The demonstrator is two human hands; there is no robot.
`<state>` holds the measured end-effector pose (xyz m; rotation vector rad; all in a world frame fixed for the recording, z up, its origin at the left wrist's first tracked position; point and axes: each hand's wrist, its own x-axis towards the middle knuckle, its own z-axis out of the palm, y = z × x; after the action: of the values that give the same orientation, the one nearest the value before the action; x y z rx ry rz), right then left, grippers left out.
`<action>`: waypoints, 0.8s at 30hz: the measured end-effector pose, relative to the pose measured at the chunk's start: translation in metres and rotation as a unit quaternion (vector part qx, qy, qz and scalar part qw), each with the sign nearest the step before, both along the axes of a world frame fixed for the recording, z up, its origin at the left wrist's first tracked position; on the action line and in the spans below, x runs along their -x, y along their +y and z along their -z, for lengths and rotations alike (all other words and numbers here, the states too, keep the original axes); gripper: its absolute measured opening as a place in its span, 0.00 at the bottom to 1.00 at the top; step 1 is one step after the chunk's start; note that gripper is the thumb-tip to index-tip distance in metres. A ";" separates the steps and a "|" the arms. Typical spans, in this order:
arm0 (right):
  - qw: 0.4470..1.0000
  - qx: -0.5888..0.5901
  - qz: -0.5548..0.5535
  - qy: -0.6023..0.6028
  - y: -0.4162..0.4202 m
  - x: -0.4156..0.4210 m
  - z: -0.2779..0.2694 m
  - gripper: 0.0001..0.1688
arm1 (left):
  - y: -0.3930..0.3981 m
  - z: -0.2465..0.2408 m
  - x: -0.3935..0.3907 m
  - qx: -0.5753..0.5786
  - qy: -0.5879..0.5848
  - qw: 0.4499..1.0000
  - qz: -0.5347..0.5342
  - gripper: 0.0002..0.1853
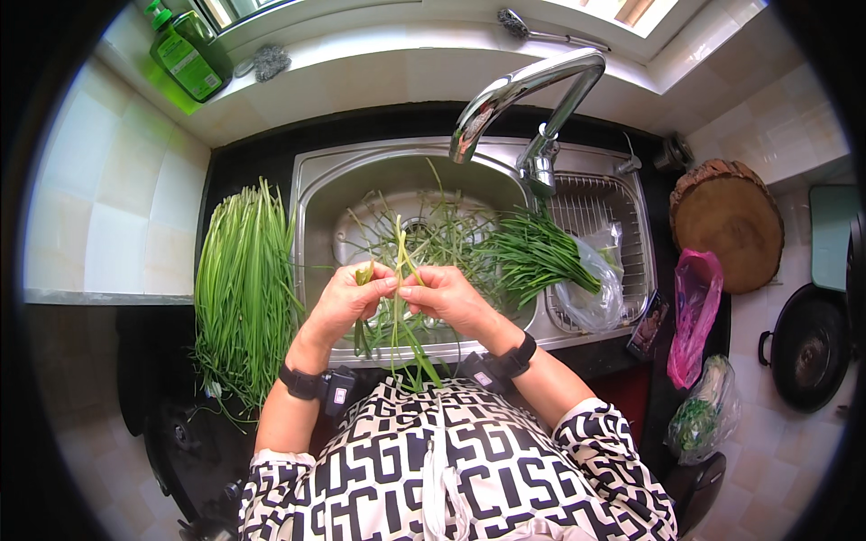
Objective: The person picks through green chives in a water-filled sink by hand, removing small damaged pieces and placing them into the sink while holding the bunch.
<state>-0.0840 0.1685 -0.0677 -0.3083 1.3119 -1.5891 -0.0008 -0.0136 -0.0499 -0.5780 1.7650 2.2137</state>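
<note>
Over the near part of the steel sink basin [318, 223], my left hand [362, 291] and my right hand [440, 294] meet at the fingertips. Both pinch a few garlic chive stalks [400, 253], whose leaves hang down towards my lap. A curled scrap of leaf sticks up from my left hand's fingers. Loose chive trimmings [440, 237] lie scattered in the basin around the drain. On the left counter rests a large bundle of chives [243, 291]. Another bunch of chives [541, 253] extends from a clear plastic bag [599, 297] over the basin's right edge.
The chrome faucet [534, 88] arches over the sink. At right are a wire drain rack [575, 196], a round wooden chopping board [727, 230], a pink plastic bag [695, 318], bagged vegetables [703, 412] and a black pan [812, 348]. A green soap bottle [186, 61] stands on the sill.
</note>
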 end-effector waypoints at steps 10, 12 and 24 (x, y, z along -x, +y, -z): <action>0.999 0.026 0.012 -0.043 0.001 0.001 0.011 0.09 | 0.009 -0.001 0.001 -0.017 0.028 0.998 -0.049 0.07; 0.999 0.004 0.031 -0.024 0.000 -0.001 0.012 0.09 | 0.009 0.003 0.000 0.023 0.036 0.998 -0.055 0.07; 0.997 -0.018 0.045 0.060 -0.003 -0.005 0.012 0.08 | 0.012 0.002 0.000 0.112 0.035 0.993 0.001 0.10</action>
<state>-0.0793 0.1652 -0.0795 -0.3307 1.4639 -1.6416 -0.0004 -0.0014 -0.0521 -0.5513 2.0647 2.0727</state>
